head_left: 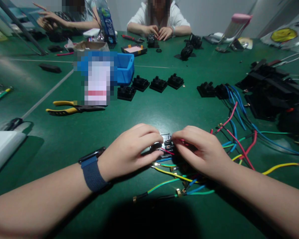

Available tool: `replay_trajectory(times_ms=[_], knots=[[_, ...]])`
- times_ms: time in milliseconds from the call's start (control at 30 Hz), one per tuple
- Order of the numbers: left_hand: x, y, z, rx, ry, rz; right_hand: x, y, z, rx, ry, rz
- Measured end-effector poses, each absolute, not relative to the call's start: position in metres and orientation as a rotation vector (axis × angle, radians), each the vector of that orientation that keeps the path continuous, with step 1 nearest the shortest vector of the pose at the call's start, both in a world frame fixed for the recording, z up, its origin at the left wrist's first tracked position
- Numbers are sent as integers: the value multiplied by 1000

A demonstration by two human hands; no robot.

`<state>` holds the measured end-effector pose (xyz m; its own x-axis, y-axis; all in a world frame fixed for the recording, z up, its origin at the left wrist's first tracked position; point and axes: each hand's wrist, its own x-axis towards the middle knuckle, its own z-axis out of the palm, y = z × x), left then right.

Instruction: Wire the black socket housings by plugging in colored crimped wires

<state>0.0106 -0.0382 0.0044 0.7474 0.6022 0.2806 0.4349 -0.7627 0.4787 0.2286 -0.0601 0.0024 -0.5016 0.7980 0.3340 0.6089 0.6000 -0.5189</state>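
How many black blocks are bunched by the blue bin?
4: one block in front of the bin, then a second, third and fourth rightward. Pixelation may hide more.

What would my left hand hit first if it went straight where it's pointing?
Likely the small black-and-silver part just ahead, then your right hand; depth is unclear.

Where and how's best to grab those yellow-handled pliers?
Probably take the pliers by the yellow handles, coming from the left. The handles spread apart at that end, giving two long grips, while the dark, narrow nose points right.
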Motion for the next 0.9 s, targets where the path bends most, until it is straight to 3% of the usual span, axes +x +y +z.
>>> replay_trajectory(times_ms=[900], knots=[[10, -38, 5, 2576, 795, 565, 226, -61, 3, -1153, -2247, 457]])
